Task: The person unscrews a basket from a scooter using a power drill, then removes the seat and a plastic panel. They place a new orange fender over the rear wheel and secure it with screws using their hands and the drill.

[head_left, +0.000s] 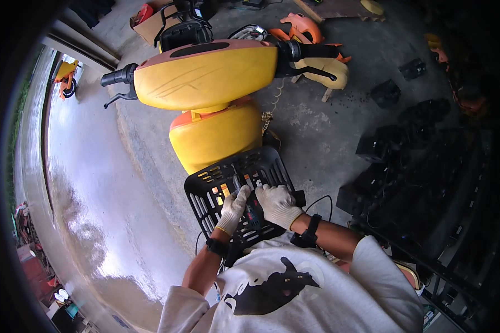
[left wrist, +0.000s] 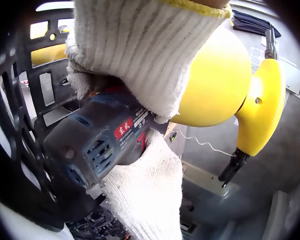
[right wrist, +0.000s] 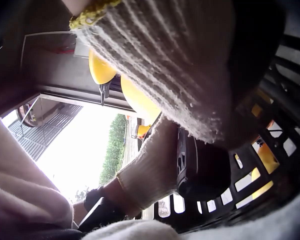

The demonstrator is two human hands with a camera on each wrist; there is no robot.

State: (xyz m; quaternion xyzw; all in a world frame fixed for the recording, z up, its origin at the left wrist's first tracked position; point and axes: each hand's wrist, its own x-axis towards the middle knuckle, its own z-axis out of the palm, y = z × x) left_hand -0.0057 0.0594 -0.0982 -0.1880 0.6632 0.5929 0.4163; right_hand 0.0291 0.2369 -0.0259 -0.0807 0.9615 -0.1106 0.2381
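A pale grey cotton T-shirt (head_left: 344, 299) with a black cat print (head_left: 278, 288) is worn by the person, at 6 o'clock from a dark blue-grey plastic power tool (left wrist: 102, 125). 2 black wrist straps (head_left: 308, 236) are worn just beyond the cuffs of white knitted gloves (left wrist: 132, 50). The tool is grasped by both hands: its body is wrapped by the left hand (head_left: 233, 208) from 9 o'clock, and its mostly hidden handle is clasped by the right hand (head_left: 280, 204) from 3 o'clock. It is held at a black slotted plastic basket (head_left: 276, 162). At 11 o'clock, a rounded yellow front panel (head_left: 216, 139) is seen and, beyond it, a scuffed yellow handlebar cover (head_left: 205, 80). Black plastic parts (head_left: 385, 93) are scattered near 2 o'clock. Farther off, a brown cardboard box (head_left: 150, 32) is seen at 11 o'clock and a yellow-and-orange scooter (head_left: 66, 71) at 10 o'clock.
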